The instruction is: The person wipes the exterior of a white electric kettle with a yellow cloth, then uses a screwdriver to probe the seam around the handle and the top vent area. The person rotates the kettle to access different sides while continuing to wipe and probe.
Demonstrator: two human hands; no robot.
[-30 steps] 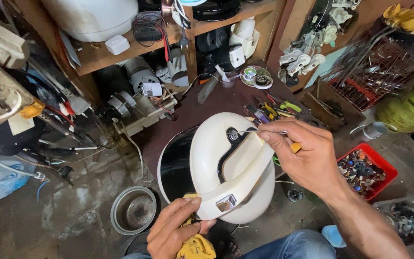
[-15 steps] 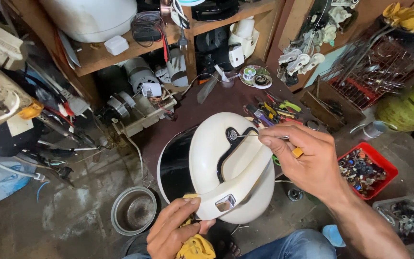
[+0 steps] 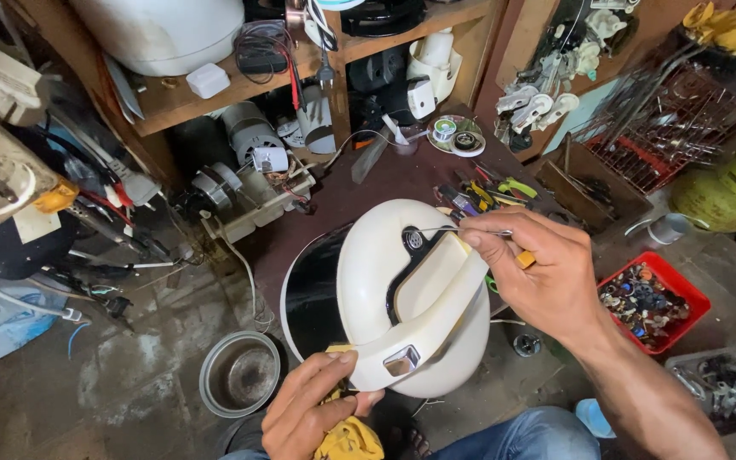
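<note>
Right hand (image 3: 555,281) pinches a thin yellow-handled screwdriver (image 3: 462,230) at the hinge of the white-and-black rounded plastic rice cooker (image 3: 385,298) on the dark brown surface (image 3: 385,179), left hand (image 3: 308,409) clamps its front latch with a yellow rag (image 3: 347,439); the smooth shell looks slippery, so hold the latch edge.

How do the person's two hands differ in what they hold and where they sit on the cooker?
The right hand pinches a thin screwdriver at the white cooker lid's hinge end; the left hand grips the latch end over a yellow cloth. The right is above, the left below. Both are bare.
</note>
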